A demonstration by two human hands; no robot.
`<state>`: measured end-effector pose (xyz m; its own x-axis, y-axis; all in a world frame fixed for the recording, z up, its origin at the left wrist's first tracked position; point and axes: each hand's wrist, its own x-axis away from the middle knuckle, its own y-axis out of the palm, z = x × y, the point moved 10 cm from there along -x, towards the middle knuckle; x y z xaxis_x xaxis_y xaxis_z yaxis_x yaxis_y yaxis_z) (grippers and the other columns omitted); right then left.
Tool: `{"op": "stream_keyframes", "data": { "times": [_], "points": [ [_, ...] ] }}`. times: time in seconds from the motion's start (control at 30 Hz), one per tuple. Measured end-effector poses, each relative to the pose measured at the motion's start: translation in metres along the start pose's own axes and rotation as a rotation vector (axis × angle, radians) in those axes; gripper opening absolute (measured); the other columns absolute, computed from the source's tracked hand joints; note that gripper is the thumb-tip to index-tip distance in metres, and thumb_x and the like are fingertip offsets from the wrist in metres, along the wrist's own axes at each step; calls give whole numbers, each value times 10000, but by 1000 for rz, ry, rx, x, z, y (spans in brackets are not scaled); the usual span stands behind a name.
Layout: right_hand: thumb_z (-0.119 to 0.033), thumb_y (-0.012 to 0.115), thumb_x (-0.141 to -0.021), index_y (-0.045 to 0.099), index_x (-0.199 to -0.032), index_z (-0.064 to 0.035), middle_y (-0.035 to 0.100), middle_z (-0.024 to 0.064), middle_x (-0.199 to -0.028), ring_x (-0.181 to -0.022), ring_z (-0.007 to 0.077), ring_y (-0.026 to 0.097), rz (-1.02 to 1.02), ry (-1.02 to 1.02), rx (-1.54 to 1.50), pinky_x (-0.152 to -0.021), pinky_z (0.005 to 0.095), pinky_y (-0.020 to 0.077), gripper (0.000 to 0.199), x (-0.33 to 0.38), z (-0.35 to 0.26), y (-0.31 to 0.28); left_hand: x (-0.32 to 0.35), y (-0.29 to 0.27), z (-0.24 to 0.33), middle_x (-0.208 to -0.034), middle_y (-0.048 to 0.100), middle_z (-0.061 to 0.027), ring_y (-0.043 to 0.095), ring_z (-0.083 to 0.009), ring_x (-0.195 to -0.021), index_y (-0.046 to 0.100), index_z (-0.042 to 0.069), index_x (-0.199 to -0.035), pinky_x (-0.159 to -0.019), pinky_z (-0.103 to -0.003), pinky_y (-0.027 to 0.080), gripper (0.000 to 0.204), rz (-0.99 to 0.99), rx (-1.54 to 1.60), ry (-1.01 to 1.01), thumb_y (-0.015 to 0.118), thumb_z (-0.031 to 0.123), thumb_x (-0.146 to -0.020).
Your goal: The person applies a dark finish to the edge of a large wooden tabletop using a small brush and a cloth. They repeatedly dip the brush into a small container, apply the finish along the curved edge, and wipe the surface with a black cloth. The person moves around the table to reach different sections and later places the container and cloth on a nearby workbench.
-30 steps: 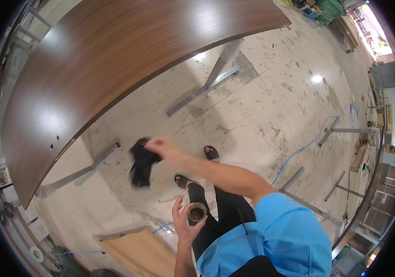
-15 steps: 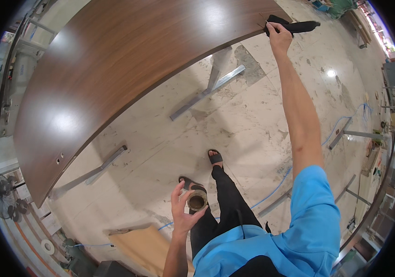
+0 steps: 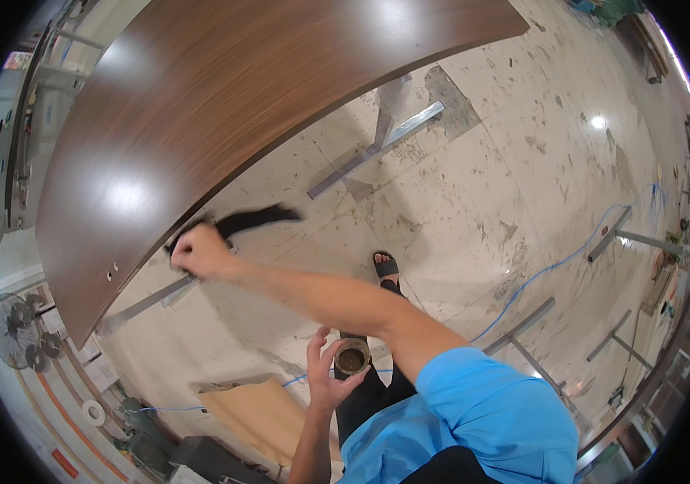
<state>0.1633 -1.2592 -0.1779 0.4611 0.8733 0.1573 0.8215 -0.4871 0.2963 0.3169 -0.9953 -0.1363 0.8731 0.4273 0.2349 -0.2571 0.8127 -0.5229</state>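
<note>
My left hand (image 3: 327,377) is low in the middle, with thumb and fingers curved round a small open jar (image 3: 352,360). The jar is round and seen from above, with something dark brown inside. Across the body reaches my right arm, and its hand (image 3: 203,252) grips a black cloth (image 3: 260,216) at the curved edge of a large brown wood-grain tabletop (image 3: 280,73). One end of the cloth trails to the right, blurred by motion. My fingers partly hide where the cloth meets the edge.
Grey metal legs (image 3: 373,152) stand under the tabletop. A blue hose (image 3: 539,270) runs over the stained pale floor (image 3: 474,210). Tan sheet material (image 3: 252,415) lies near my feet at lower left. Beyond the left end are a fan (image 3: 16,327) and, below it, a dark box (image 3: 208,458).
My right hand has swept from the tabletop's far right end to its left part, carrying the black cloth along the edge. My left hand still holds the jar, in nearly the same place.
</note>
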Motion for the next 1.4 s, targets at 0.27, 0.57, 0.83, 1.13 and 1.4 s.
{"op": "stream_keyframes", "data": {
  "times": [0.27,0.57,0.83,1.13,1.4],
  "points": [
    [-201,861,-897,820,-983,-38,776,43,-939,-883,138,678,-94,334,-375,-783,307,541,189,92,141,-50,3,-1,-3,-1512,524,-242,524,-418,-1385,693,85,-1267,-1075,-520,455,704,-1,23,3,981,234,-642],
    [-171,781,-990,793,-1133,-27,788,34,-1061,-979,103,703,502,194,77,-905,286,567,203,255,5,-428,-28,-25,1,-1490,532,-238,559,-396,-1352,678,63,-1256,-1095,-494,465,690,95,38,41,964,179,-639],
    [-185,814,-966,814,-1097,17,779,28,-950,-871,80,653,1265,-630,508,-820,249,519,240,229,-243,-673,-48,-35,18,-1504,528,-221,587,-366,-1324,693,49,-1246,-1070,-463,495,667,154,19,77,958,142,-641],
    [-216,809,-949,830,-1041,-23,818,82,-919,-830,137,728,1026,-530,871,-817,293,561,215,142,-189,-502,-39,-31,9,-1496,557,-197,556,-373,-1371,714,66,-1255,-1130,-479,454,659,158,45,-10,961,168,-653],
    [-107,788,-965,820,-1019,6,746,-8,-868,-780,61,625,485,-237,97,-708,238,514,129,39,-83,-207,-15,-68,-8,-1551,521,-164,562,-344,-1374,719,114,-1289,-1095,-457,490,688,273,51,-38,944,107,-639]
  ]
}}
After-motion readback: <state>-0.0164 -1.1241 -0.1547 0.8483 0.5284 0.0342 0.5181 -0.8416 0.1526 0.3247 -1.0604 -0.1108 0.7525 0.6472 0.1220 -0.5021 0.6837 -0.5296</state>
